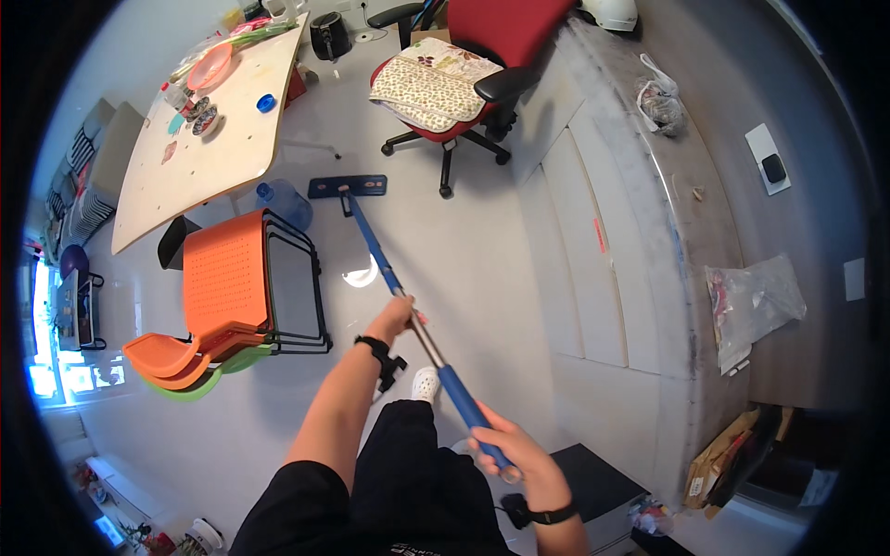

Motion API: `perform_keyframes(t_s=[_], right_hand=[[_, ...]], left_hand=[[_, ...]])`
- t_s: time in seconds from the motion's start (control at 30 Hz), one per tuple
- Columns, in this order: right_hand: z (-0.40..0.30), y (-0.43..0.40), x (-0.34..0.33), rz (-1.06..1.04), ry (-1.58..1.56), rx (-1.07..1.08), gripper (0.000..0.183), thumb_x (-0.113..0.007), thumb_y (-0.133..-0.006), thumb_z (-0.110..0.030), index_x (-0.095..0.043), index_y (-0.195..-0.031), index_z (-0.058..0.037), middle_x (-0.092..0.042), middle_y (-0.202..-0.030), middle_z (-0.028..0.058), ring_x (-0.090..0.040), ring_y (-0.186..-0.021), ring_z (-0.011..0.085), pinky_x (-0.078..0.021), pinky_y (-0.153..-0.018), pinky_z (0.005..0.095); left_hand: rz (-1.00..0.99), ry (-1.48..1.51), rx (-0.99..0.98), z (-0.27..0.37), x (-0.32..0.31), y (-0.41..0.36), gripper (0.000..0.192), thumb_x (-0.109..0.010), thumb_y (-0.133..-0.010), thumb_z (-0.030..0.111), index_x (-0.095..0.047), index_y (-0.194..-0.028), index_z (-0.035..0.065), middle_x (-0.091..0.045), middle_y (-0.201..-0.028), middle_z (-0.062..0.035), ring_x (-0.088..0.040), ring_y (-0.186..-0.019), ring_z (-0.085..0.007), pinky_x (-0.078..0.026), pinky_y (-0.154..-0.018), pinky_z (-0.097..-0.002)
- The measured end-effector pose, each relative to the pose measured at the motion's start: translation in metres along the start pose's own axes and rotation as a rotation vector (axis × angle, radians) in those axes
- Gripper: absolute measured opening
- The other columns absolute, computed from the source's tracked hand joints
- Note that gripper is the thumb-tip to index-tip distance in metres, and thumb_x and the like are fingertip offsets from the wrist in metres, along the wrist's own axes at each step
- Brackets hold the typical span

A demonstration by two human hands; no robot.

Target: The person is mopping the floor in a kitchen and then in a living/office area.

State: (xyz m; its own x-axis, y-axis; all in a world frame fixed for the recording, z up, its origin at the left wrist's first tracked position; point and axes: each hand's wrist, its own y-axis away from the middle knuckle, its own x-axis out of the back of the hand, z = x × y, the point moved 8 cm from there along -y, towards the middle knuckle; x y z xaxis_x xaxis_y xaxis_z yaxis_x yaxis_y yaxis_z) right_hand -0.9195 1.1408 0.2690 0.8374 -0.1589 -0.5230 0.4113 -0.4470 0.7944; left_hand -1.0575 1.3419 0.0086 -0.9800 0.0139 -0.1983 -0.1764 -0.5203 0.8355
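Note:
A flat mop with a blue and metal pole (379,257) slants across the middle of the view. My left hand (395,317) wraps the pole about halfway along. Lower down, my right hand (511,445) is closed around the blue grip (464,403) near its end. The dark rectangular mop head (348,185) lies flat on the pale glossy floor (445,271), between the table and the red office chair. Both wrists wear black straps with a device attached. A white clog (425,384) shows on one foot below the pole.
Stacked orange and green chairs (226,278) stand left, beside a blue water jug (285,203) and a wooden table (229,153) with bowls. A red office chair (445,83) stands ahead. Along the right runs a grey cabinet (591,243) with bags on top. A dark-topped box (591,479) is near my right arm.

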Motion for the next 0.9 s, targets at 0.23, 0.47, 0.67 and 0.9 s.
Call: perform_keyframes(t_s=[0.23,0.47,0.67,0.9], right_hand=[[0.058,0.127,0.072,0.183,0.151,-0.14,0.064,-0.049,-0.076,-0.007,-0.016,-0.131,-0.0121,-0.045,-0.07,0.0041,-0.042,-0.043,0.0082,-0.034,-0.037,0.0202],[0.083,0.15,0.078,0.149,0.077,-0.068,0.064,-0.051,-0.075,-0.007,-0.019,-0.13,-0.0131,-0.046,-0.071,0.0046,-0.044,-0.046,0.0089,-0.0336,-0.037,0.0202],[0.063,0.035,0.005,-0.182,-0.648,0.122,0.057,-0.049,-0.08,-0.012,-0.021,-0.128,-0.0175,-0.045,-0.084,0.0073,-0.041,-0.051,0.0094,-0.0324,-0.037,0.0165],[0.102,0.049,0.008,-0.107,-0.706,0.11,0.026,-0.05,-0.08,-0.009,-0.039,-0.103,-0.0042,-0.047,-0.082,0.0082,-0.04,-0.051,0.0069,-0.0338,-0.038,0.015]], left_hand=[[-0.315,0.165,0.165,-0.114,-0.117,0.094,0.034,-0.029,-0.087,0.025,-0.031,-0.094,-0.0075,-0.054,-0.071,-0.0194,-0.058,-0.069,-0.0389,-0.052,-0.057,-0.0395],[-0.387,0.149,0.242,-0.15,-0.13,0.101,0.029,-0.031,-0.085,0.021,-0.032,-0.096,-0.0063,-0.054,-0.07,-0.0203,-0.057,-0.071,-0.0371,-0.05,-0.063,-0.0431],[-0.065,0.171,0.034,-0.057,-0.023,0.001,0.017,-0.036,-0.079,0.017,-0.041,-0.074,0.0017,-0.049,-0.052,-0.0104,-0.05,-0.045,-0.0228,-0.043,-0.04,-0.0318],[-0.007,-0.041,0.015,-0.069,-0.024,0.034,0.016,-0.034,-0.077,0.014,-0.037,-0.08,-0.0011,-0.045,-0.051,-0.0078,-0.047,-0.042,-0.019,-0.039,-0.038,-0.0302]])
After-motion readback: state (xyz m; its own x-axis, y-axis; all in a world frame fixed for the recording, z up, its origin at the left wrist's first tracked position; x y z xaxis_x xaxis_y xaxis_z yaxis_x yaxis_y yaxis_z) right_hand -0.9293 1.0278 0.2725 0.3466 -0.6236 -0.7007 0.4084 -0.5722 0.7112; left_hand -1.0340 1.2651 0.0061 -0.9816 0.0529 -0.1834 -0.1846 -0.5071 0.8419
